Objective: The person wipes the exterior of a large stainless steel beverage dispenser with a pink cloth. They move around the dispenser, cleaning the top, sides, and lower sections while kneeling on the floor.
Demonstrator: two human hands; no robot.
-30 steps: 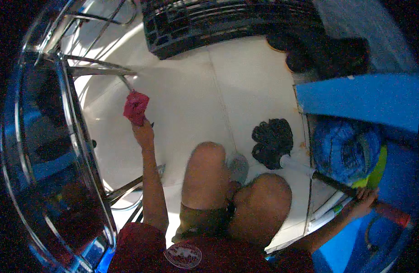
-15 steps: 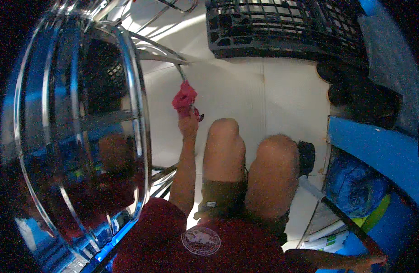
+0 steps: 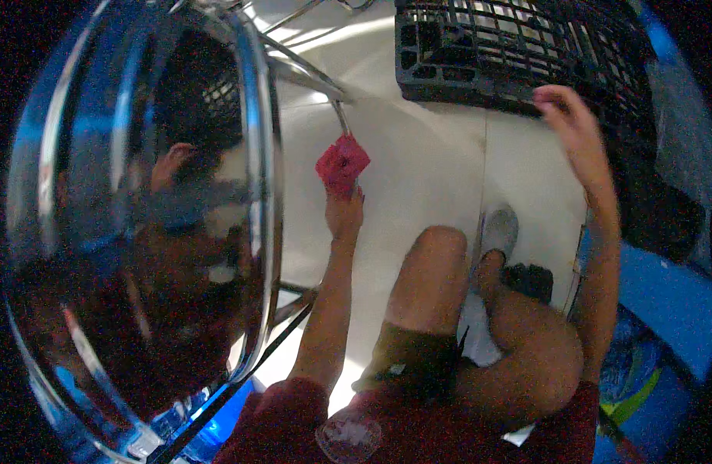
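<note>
My left hand point(image 3: 345, 213) is closed on a crumpled pinkish-red cloth point(image 3: 343, 164), arm stretched forward. The cloth meets the end of a thin metal leg point(image 3: 340, 117); whether it wraps round the leg I cannot tell. That leg belongs to shiny metal tubing beside a large mirror-like piece with curved chrome bars point(image 3: 252, 155), which fills the left side and may be furniture tipped over. Raised at the right, my right hand point(image 3: 571, 127) holds nothing; its fingers stretch leftward, slightly bent, in front of a black plastic grid crate point(image 3: 464, 81).
Pale floor tiles point(image 3: 418, 170) lie between my legs and the crate. A grey shoe point(image 3: 501, 230) is on my foot, beside a dark object point(image 3: 530, 282). At the right stands a blue panel point(image 3: 665, 286), with blue and yellow-green items point(image 3: 633, 398) below it. More chrome tubing crosses the far left.
My right hand has left the dark-handled rod at the lower right and risen toward the crate. My right knee has swung outward. The left hand keeps the cloth by the metal leg.
</note>
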